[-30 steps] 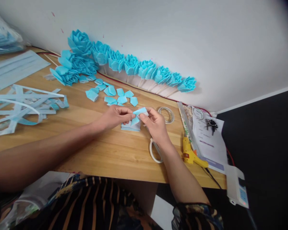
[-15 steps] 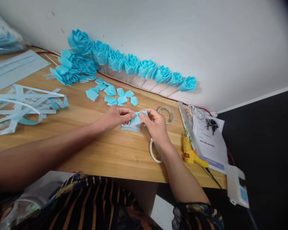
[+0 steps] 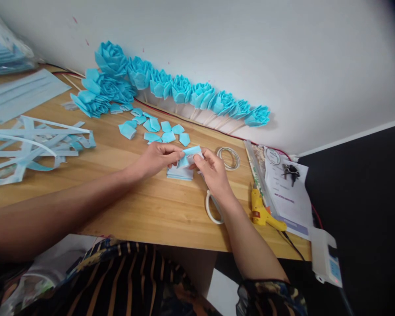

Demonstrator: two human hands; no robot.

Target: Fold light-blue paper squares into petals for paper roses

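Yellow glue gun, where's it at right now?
In the head view, the yellow glue gun lies toward the right end of the wooden table, beside the printed papers, right of the right hand.

**Matt fabric, smooth wood, glossy plastic**

The table (image 3: 171, 210) looks like pale grained wood, smooth with a slight sheen. At centre, the folded piece (image 3: 191, 151) appears soft, matt, non-woven cloth, like the crinkled flowers (image 3: 181, 89) across the upper middle. Upper left, the bag (image 3: 21, 48) is glossy clear plastic. Right, the glue gun (image 3: 257, 208) is smooth plastic; the sheet (image 3: 286, 197), paper.
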